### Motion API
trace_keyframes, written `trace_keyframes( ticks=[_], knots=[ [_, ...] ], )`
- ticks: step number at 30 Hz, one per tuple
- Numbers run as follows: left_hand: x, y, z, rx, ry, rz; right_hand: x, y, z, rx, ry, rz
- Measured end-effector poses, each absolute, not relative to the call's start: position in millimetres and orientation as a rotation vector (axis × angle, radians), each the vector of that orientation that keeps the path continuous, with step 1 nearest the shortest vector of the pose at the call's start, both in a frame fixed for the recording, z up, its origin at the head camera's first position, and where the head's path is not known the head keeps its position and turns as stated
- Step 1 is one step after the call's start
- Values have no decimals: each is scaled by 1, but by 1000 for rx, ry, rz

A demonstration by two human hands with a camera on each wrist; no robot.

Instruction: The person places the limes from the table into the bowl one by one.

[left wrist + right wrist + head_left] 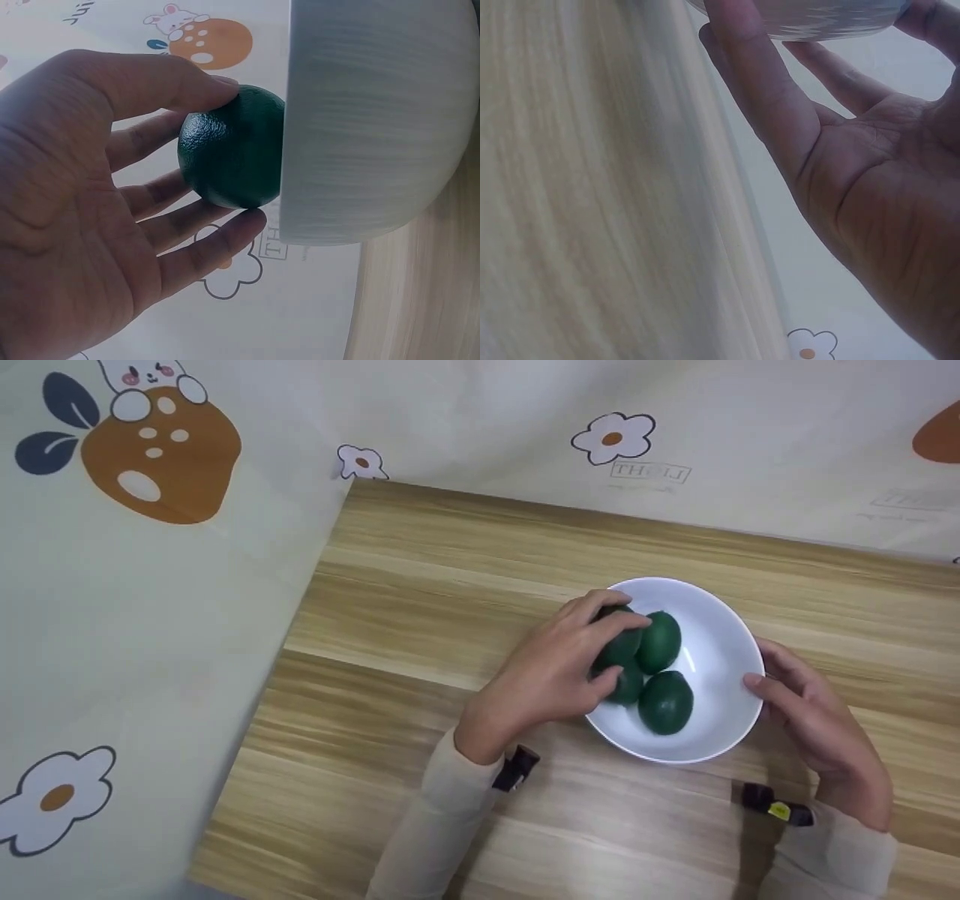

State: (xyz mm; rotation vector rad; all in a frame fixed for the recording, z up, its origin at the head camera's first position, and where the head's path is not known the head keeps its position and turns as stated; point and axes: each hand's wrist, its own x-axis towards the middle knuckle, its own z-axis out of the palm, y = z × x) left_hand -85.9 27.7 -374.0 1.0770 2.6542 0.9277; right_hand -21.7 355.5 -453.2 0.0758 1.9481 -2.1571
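Observation:
A white bowl (720, 645), ribbed on its outside, holds several dark green limes (666, 703) gathered in its left half. My left hand (551, 664) reaches over the bowl's left rim and holds one lime (229, 146) between thumb and fingers. In the left wrist view that lime is level with the rim, partly hidden behind the bowl wall. Another lime (660, 641) sits just right of my left fingertips. My right hand (817, 712) grips the bowl's right side, thumb on the rim and fingers around the outer wall; the right wrist view shows fingers under the bowl's edge.
Under the bowl is a wood-grain table (390, 607), its left edge running diagonally. A pale cloth (465, 420) printed with flowers and an orange fruit hangs behind and to the left. Dark wrist straps (516, 769) show at both sleeves.

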Motion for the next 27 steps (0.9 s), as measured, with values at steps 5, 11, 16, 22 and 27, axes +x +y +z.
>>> trace_keyframes(
  ticks=[5,11,16,22,27],
  knots=[
    [-85,27,-373,1079,2660,927,-22,355,-453,67,1948,-2157],
    [-83,31,-372,1091,2656,901,-19,357,-452,75,1964,-2150],
    [-81,33,-371,1091,2653,882,-14,361,-449,108,2002,-2098],
    [-82,30,-370,1082,2639,927,-10,357,-448,137,2032,-2054],
    [-85,26,-369,1061,2670,951,-16,352,-441,135,2168,-1894]
  ],
)
